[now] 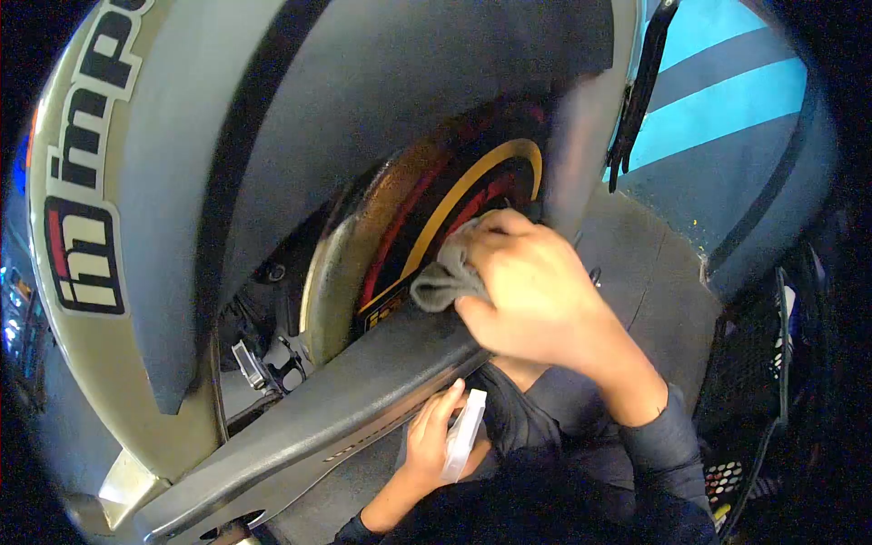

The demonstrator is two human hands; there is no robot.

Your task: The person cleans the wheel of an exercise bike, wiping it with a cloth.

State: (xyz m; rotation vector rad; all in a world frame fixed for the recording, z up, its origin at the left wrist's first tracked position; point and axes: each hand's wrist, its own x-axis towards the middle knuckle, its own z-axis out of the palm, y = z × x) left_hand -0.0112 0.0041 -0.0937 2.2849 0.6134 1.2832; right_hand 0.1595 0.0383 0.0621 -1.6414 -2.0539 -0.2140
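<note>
A grey cloth (445,277) is bunched in my right hand (536,295), whose fingers are closed round it. The cloth lies against the lower part of a round dark panel with yellow and red rings (472,195), just above a long black armrest-like bar (363,391). Below that bar, my left hand (436,440) holds a white translucent flat object (463,436) with its fingers wrapped round it. What this object contains cannot be made out.
A beige and grey curved shell (145,363) with large lettering rises at the left. Blue striped panel (727,100) stands at the upper right. Black mesh (745,363) is at the right edge. A metal pedal-like part (250,366) shows behind the bar.
</note>
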